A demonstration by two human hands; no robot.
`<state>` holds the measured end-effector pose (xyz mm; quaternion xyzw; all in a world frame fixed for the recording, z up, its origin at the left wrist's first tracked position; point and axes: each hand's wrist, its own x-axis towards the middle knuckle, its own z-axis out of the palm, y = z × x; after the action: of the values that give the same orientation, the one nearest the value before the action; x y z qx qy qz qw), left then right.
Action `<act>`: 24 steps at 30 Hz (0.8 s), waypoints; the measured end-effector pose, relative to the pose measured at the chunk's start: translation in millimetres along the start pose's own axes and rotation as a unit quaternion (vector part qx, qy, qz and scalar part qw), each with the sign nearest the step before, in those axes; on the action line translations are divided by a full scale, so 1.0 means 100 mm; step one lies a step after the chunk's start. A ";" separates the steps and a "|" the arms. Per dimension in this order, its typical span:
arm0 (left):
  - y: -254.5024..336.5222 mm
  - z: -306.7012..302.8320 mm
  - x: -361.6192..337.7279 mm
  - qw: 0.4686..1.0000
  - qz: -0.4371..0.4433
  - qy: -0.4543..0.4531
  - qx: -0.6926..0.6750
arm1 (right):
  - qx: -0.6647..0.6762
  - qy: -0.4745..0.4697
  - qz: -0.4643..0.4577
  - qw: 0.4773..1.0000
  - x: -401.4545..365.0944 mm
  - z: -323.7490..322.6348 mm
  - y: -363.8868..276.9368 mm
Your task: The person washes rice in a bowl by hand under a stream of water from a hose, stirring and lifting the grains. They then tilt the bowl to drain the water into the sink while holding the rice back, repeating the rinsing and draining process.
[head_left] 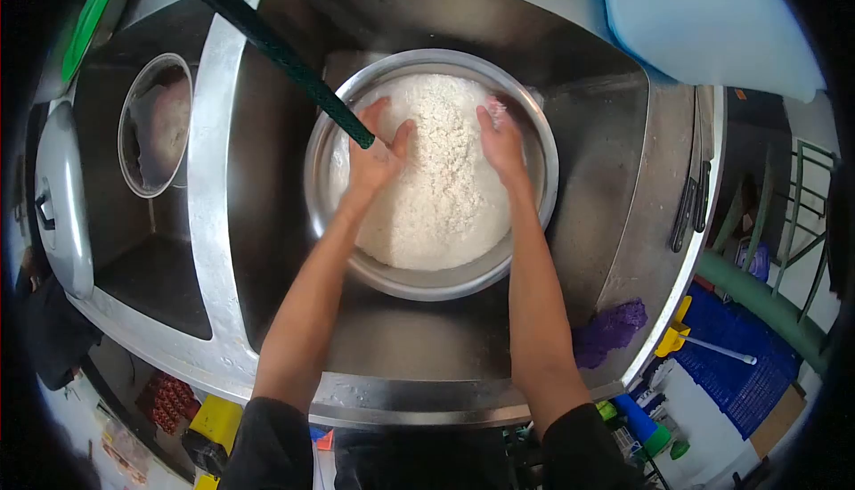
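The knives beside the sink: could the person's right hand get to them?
Probably yes. The right hand would first have to leave the metal bowl, but nothing seems to block the way to the knives.

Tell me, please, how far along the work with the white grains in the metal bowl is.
Already done: the white grains are in the metal bowl, wetted by milky liquid. In hand: the left hand and right hand are in the bowl, on either side of the heaped grains. Left, probably: pouring off the liquid, since it looks cloudy around them.
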<state>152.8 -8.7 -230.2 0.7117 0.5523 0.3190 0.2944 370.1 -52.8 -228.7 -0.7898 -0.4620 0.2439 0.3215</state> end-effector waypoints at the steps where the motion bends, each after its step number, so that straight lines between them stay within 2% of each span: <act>1: -0.12 0.06 -0.04 1.000 0.003 -0.005 -0.002 | 0.042 -0.045 0.078 0.995 0.00 0.10 0.07; 2: -0.29 0.18 -0.08 0.958 -0.105 -0.049 -0.261 | 0.084 -0.084 0.153 0.981 0.02 0.14 0.10; 3: -0.31 0.25 -0.09 0.837 -0.209 -0.093 -0.496 | 0.082 -0.077 0.157 0.981 0.03 0.15 0.14; 4: -0.34 0.32 -0.09 0.836 -0.211 -0.097 -0.497 | 0.189 -0.104 0.245 0.945 0.00 0.17 0.16; 5: -0.31 0.36 0.00 0.816 -0.269 -0.129 -0.496 | 0.294 -0.128 0.323 0.891 0.01 0.20 0.14; 7: -0.24 0.41 0.16 0.765 -0.379 -0.184 -0.487 | 0.319 -0.148 0.337 0.873 -0.10 0.11 -0.20; 8: -0.27 0.48 0.12 0.847 -0.322 -0.188 -0.379 | 0.304 -0.159 0.344 0.874 -0.13 0.07 -0.39; 9: -0.14 0.45 0.13 0.848 -0.322 -0.185 -0.378 | 0.289 -0.168 0.355 0.873 -0.16 0.08 -0.44; 10: -0.01 0.44 0.12 0.879 -0.340 -0.191 -0.273 | 0.300 -0.181 0.327 0.877 -0.11 0.35 -0.01; 11: 0.16 0.39 0.09 0.899 -0.356 -0.196 -0.162 | 0.300 -0.186 0.332 0.875 -0.17 0.32 -0.04; 12: 0.35 0.36 -0.01 0.928 -0.325 -0.132 -0.126 | 0.229 -0.185 0.325 0.899 -0.19 0.24 -0.18; 13: 0.50 0.21 -0.06 0.949 -0.271 -0.125 -0.104 | 0.157 -0.182 0.314 0.918 -0.20 0.19 -0.30; 14: 0.60 0.15 -0.14 0.953 -0.263 -0.125 -0.082 | 0.082 -0.144 0.275 0.947 -0.27 0.16 -0.36; 16: 0.73 -0.01 -0.28 0.957 -0.255 -0.123 -0.063 | 0.077 -0.158 0.246 0.953 -0.45 -0.13 -0.72; 18: 0.76 -0.24 -0.41 0.961 -0.126 -0.230 -0.083 | 0.074 -0.177 0.218 0.957 -0.70 -0.35 -0.93; 19: 0.79 -0.38 -0.50 0.962 -0.133 -0.226 -0.082 | 0.098 -0.153 0.218 0.959 -0.84 -0.44 -0.98; 21: 0.83 -0.63 -0.63 0.968 -0.044 -0.246 -0.031 | 0.123 -0.131 0.215 0.960 -1.09 -0.57 -0.95; 22: 0.78 -0.68 -0.70 0.957 -0.088 -0.272 -0.037 | 0.112 -0.108 0.227 0.961 -1.22 -0.59 -0.84; 23: 0.76 -0.74 -0.74 0.958 -0.088 -0.271 -0.037 | 0.100 -0.083 0.240 0.962 -1.31 -0.59 -0.73; 24: 0.75 -0.77 -0.77 0.961 -0.134 -0.240 0.020 | 0.100 -0.083 0.239 0.962 -1.38 -0.58 -0.65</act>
<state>123.2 -95.2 -134.1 0.6923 0.5623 0.0857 0.4441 310.2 -167.4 -130.1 -0.8181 -0.2585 0.4230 0.2915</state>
